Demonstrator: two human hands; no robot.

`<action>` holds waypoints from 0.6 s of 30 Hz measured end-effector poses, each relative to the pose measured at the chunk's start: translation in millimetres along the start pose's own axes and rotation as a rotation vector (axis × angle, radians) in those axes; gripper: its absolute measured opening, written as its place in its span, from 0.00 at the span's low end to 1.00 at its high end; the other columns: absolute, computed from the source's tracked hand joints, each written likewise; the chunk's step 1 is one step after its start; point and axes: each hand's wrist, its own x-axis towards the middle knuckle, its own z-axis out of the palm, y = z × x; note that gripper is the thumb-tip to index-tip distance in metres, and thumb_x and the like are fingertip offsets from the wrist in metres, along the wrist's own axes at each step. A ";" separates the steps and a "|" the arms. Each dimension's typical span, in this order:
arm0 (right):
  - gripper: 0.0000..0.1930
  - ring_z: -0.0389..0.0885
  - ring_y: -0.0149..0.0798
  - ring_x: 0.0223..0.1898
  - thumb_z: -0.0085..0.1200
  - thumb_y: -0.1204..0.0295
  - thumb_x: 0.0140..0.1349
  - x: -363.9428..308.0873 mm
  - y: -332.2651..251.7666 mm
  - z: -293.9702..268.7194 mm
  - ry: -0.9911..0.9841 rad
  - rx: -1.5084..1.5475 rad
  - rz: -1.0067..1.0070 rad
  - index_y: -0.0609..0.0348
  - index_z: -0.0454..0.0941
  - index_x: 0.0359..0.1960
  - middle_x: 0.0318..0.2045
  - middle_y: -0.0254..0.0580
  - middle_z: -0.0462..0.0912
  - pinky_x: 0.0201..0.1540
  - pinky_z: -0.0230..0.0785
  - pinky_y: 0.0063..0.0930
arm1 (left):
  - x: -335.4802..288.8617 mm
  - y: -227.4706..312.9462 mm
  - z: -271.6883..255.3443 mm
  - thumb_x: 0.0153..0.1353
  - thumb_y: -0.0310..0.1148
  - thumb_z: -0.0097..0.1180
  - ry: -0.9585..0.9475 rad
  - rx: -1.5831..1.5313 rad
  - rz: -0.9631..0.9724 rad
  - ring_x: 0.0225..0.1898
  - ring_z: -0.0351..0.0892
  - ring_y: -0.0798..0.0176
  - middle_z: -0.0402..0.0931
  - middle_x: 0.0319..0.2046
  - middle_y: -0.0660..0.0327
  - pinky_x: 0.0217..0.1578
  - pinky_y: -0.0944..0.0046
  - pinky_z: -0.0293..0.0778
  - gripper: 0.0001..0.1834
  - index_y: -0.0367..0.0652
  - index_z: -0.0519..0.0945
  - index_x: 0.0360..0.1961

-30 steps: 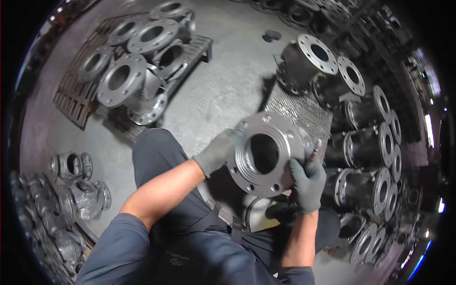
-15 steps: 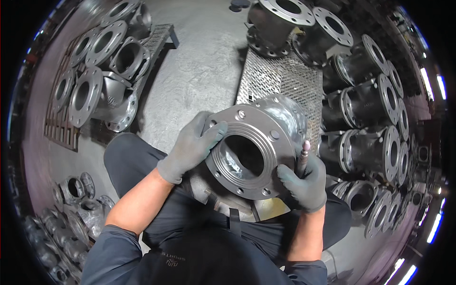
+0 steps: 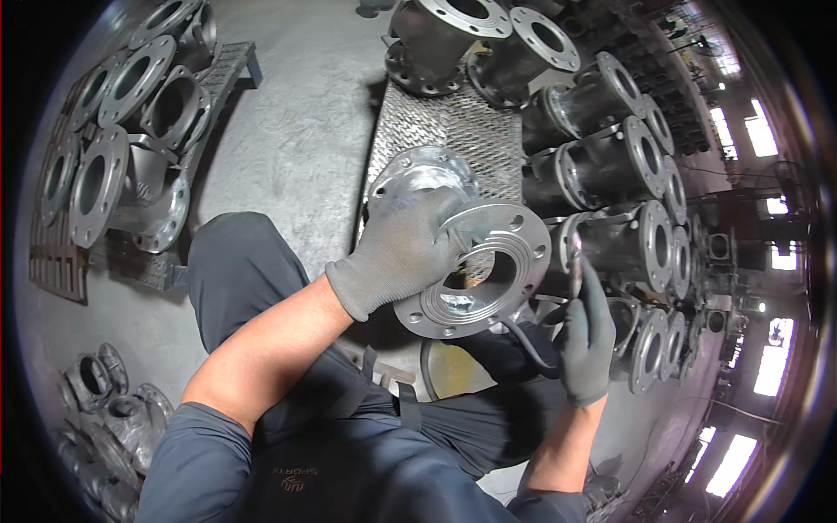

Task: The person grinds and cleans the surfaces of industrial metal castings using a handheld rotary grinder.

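A grey metal pipe casting (image 3: pixel 506 241) rests tilted in front of me, its machined ring flange facing up toward me. My left hand (image 3: pixel 403 247), in a grey glove, is closed over the upper left of this flange, hiding part of it. The casting's other flange (image 3: pixel 427 161) shows beyond that hand. To the right of the casting, apart from it, my gloved right hand (image 3: pixel 588 353) grips a slim pencil-type grinder (image 3: pixel 575 277) with a pinkish tip pointing up. A dark hose (image 3: pixel 529 350) curves below the flange toward my right hand.
Beneath the work is a metal mesh bench (image 3: pixel 449 122), with upright flanged castings (image 3: pixel 433 48) at its far end. Stacked dark castings (image 3: pixel 602 166) line the right. More castings (image 3: pixel 100 187) fill a low rack at left; smaller ones (image 3: pixel 131 427) lie lower left.
The view has swung right. My right hand has come off the flange and moved aside with the grinder. My left hand has shifted over the flange's top, and the casting has turned.
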 end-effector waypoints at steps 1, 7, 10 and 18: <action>0.29 0.85 0.54 0.58 0.48 0.83 0.72 -2.9 -8.2 -6.9 -0.074 -0.093 -0.058 0.68 0.73 0.75 0.62 0.61 0.84 0.64 0.75 0.42 | -1.3 3.7 1.1 0.76 0.56 0.60 -0.002 -0.037 0.011 0.47 0.87 0.38 0.87 0.42 0.45 0.46 0.45 0.81 0.25 0.41 0.87 0.49; 0.23 0.89 0.61 0.50 0.57 0.75 0.69 6.8 -66.1 -16.1 -0.719 -0.745 -0.017 0.55 0.79 0.67 0.51 0.57 0.87 0.50 0.82 0.54 | -13.2 4.3 24.4 0.76 0.53 0.61 0.072 -0.030 0.061 0.43 0.87 0.36 0.86 0.39 0.45 0.45 0.44 0.80 0.23 0.40 0.86 0.47; 0.20 0.90 0.59 0.47 0.55 0.74 0.71 22.1 -68.8 7.8 -0.839 -0.941 -0.106 0.56 0.81 0.63 0.45 0.56 0.87 0.49 0.84 0.51 | -16.5 9.6 28.7 0.76 0.51 0.63 0.054 -0.016 0.048 0.42 0.87 0.36 0.86 0.38 0.46 0.44 0.44 0.80 0.22 0.39 0.86 0.45; 0.11 0.92 0.56 0.47 0.57 0.71 0.71 23.3 -60.4 28.5 -0.888 -0.776 -0.170 0.60 0.84 0.50 0.44 0.54 0.90 0.50 0.85 0.49 | -24.6 8.9 36.4 0.74 0.48 0.66 0.101 0.002 0.092 0.42 0.87 0.37 0.86 0.38 0.47 0.45 0.44 0.80 0.19 0.40 0.86 0.44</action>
